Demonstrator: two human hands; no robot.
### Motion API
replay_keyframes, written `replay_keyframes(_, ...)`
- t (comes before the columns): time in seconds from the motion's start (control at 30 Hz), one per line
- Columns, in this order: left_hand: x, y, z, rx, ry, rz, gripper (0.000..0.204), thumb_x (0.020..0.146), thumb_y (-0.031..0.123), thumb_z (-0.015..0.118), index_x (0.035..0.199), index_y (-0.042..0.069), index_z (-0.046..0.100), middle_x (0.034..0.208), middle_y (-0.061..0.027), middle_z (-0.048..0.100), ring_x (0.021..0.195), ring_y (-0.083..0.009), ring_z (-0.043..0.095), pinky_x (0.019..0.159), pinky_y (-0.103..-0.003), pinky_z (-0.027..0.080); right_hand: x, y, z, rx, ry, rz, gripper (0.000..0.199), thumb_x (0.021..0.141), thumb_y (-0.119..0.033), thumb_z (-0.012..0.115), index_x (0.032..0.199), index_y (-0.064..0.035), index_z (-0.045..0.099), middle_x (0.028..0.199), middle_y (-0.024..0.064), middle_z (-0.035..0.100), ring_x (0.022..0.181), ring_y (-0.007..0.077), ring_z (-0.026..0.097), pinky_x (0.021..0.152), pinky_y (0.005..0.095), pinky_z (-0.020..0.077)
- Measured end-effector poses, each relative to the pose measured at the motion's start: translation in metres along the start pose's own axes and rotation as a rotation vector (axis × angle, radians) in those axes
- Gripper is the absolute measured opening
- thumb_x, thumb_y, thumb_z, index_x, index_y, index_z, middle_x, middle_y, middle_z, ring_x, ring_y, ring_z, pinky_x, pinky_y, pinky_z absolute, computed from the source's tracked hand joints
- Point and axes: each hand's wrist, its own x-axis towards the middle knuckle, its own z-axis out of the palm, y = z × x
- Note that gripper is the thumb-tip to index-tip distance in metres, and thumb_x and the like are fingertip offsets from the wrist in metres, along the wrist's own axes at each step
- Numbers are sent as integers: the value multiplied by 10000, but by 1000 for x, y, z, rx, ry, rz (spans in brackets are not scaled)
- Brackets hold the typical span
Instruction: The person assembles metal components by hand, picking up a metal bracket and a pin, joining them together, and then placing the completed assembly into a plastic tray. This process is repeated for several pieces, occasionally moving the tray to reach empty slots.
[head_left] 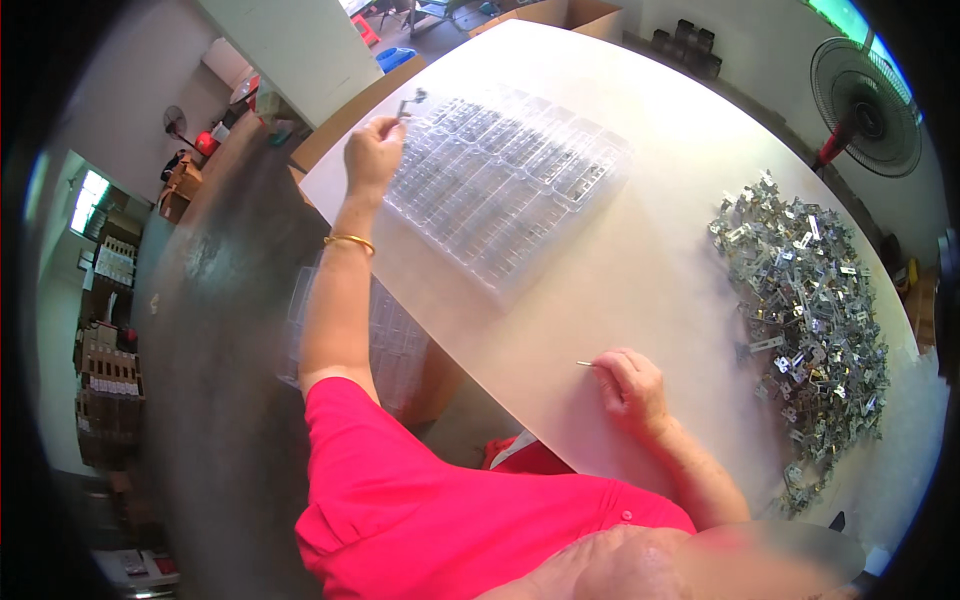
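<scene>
At the far left edge of the table, my left hand [374, 156] is raised and pinches a small metal bracket [410, 102] in its fingertips. Just beside it lies a clear plastic blister tray [470, 235], apparently one of a stack. Small metal parts sit in several of its far compartments, while the nearer ones look unfilled. My right hand [632, 388] rests low over the near part of the table with its fingers curled. Out of its fingertips sticks a short, thin metal piece [586, 364]; its kind is too small to make out.
A large heap of loose metal brackets [810, 330] covers the right side of the white table [690, 240]. More clear trays [395, 340] stand below the table's left edge by a cardboard box [435, 385]. Behind the table's right side stands a black fan [865, 108].
</scene>
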Motion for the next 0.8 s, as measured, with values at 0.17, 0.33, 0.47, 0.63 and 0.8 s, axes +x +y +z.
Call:
replay_keyframes(0.17,36,-77,-3,191,-123,-68,196,830,228,710,873,42,757,793,-156,730,752,-290,719,713,-382,545,3,5,8,-50,8,-64,170,781,15,697,918,-63,635,863,89,664,764,288,648,645,381,506)
replay_keyframes(0.33,53,-96,12,443,-196,-76,185,818,204,705,884,37,753,894,-191,727,876,-336,711,807,-413,550,3,6,9,-41,-12,-22,174,777,25,693,911,-65,629,852,85,657,735,284,635,621,378,492)
replay_keyframes(0.47,66,-104,23,522,-258,-75,191,817,199,704,907,37,753,948,-196,724,927,-345,703,853,-416,547,7,3,6,-38,-31,-7,184,772,30,698,911,-66,623,851,85,654,726,280,629,615,373,487)
replay_keyframes(0.63,74,-103,31,560,-320,-75,190,801,199,704,894,45,765,971,-192,725,940,-345,704,860,-404,552,7,2,5,-41,-37,12,191,774,32,701,920,-64,623,859,87,658,726,277,630,614,370,487)
replay_keyframes(0.8,75,-94,27,526,-340,-77,187,741,165,695,858,37,767,945,-205,723,925,-337,710,858,-391,553,9,1,5,-34,-37,21,192,779,36,699,925,-61,623,869,89,663,728,274,634,618,365,489)
